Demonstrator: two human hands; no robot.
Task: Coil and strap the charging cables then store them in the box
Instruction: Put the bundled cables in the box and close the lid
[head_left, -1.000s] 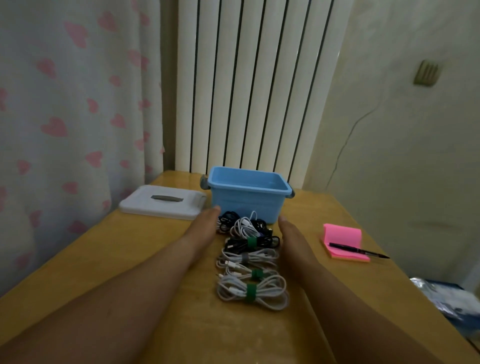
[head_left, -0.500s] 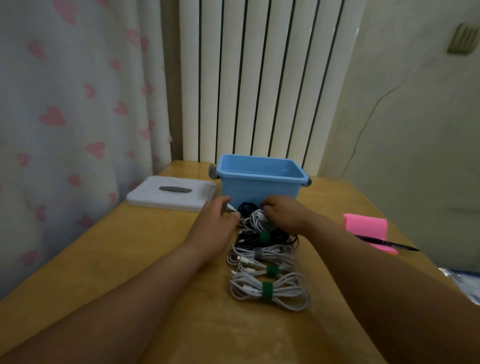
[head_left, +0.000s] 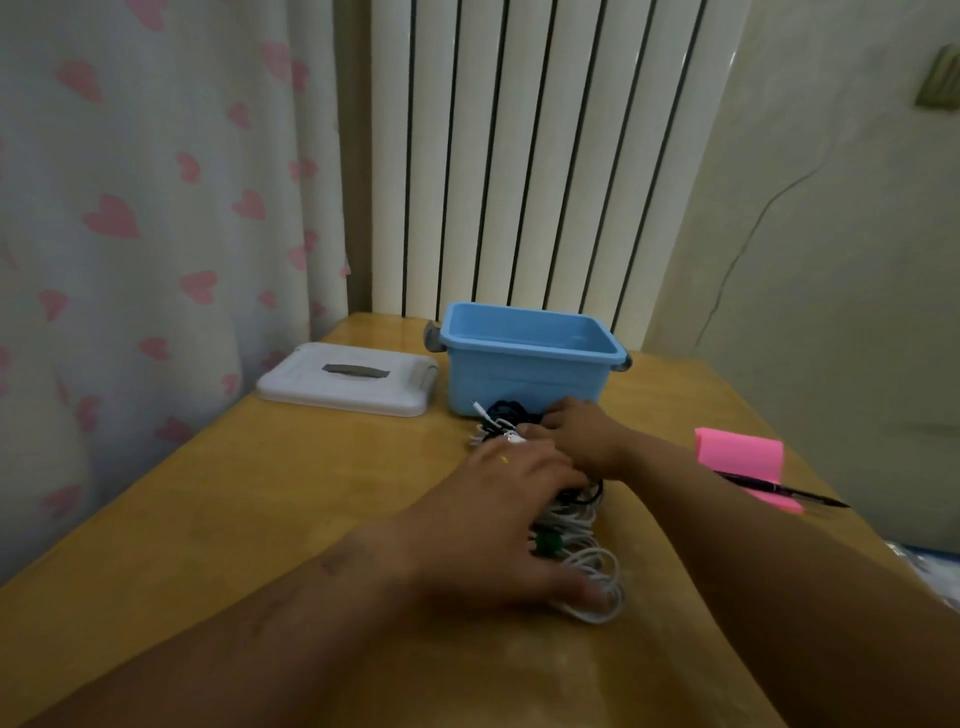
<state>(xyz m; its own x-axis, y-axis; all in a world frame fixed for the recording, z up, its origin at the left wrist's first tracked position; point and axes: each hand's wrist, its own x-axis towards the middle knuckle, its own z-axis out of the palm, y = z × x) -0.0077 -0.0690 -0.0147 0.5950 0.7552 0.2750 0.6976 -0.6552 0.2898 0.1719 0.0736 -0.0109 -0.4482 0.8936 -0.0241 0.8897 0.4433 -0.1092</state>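
Cables: being covered by L hand, grip unclear; being gripped by R hand
Box: just behind
Room: wood table, radiator

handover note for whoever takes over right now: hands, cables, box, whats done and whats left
Left hand: lies across the row of coiled cables; blurred, grip unclear.
Right hand: fingers curled onto the far coils by the box.
Blue box: open, nothing seen inside; white lid lies to its left.
Done: the coils in view are wound; one green strap shows.
Left: put the coils in the box.
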